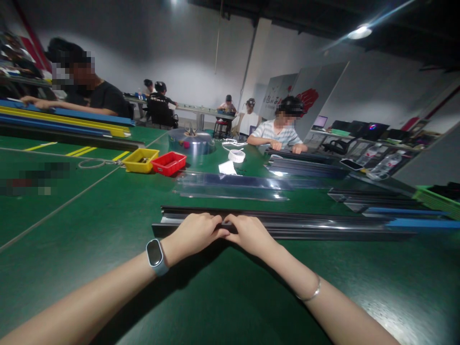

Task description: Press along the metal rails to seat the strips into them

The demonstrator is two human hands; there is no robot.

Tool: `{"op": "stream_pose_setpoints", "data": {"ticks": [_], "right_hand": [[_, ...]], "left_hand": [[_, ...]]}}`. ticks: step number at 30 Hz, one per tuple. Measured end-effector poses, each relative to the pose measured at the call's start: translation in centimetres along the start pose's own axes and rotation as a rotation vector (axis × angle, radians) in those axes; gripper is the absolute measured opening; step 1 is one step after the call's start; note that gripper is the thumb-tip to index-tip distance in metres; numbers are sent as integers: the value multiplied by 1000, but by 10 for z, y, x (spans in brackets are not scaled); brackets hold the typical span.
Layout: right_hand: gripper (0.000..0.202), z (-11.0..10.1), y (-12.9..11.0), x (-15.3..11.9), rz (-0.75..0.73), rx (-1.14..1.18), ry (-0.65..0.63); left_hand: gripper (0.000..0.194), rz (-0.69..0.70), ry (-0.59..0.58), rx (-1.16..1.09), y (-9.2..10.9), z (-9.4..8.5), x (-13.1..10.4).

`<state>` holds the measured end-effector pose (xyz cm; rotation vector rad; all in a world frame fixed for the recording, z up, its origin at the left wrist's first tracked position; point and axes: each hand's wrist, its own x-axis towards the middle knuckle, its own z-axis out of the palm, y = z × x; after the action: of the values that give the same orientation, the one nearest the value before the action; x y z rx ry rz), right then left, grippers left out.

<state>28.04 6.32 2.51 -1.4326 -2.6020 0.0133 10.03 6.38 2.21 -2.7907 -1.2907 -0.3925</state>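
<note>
A long black channel-shaped profile lies crosswise on the green table in front of me, with a shiny clear strip showing along its inside. My left hand, below which a watch is strapped to the wrist, grips the profile toward its left end. Close beside it, my right hand grips the same profile, the two thumbs nearly touching. Fingers of both hands curl over the far wall, so their tips are partly hidden. Beyond the profile lie several clear plastic strips.
A yellow bin and a red bin stand past the strips, near a tape roll. More black and blue profiles lie at right. Across the table, a co-worker handles dark profiles; another person sits at left.
</note>
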Motion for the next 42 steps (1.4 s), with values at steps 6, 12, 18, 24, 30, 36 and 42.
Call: {"op": "stream_pose_setpoints", "data": {"ticks": [6, 12, 18, 24, 30, 36, 42], "right_hand": [[34, 4, -2, 1, 31, -14, 15], [40, 11, 3, 4, -25, -101, -9], [50, 13, 5, 4, -81, -94, -5], [52, 2, 2, 1, -16, -101, -1], [58, 2, 3, 2, 12, -128, -33], [60, 9, 4, 3, 15, -167, -25], [57, 9, 5, 4, -20, -168, -39]], "left_hand": [[37, -44, -18, 3, 2, 1, 1], [41, -15, 2, 68, 0, 9, 1], [41, 20, 2, 79, -1, 10, 3], [43, 35, -61, 64, -10, 5, 3], [47, -33, -104, 36, -16, -2, -1], [57, 19, 0, 36, -2, 3, 1], [51, -10, -1, 75, -1, 11, 2]]}}
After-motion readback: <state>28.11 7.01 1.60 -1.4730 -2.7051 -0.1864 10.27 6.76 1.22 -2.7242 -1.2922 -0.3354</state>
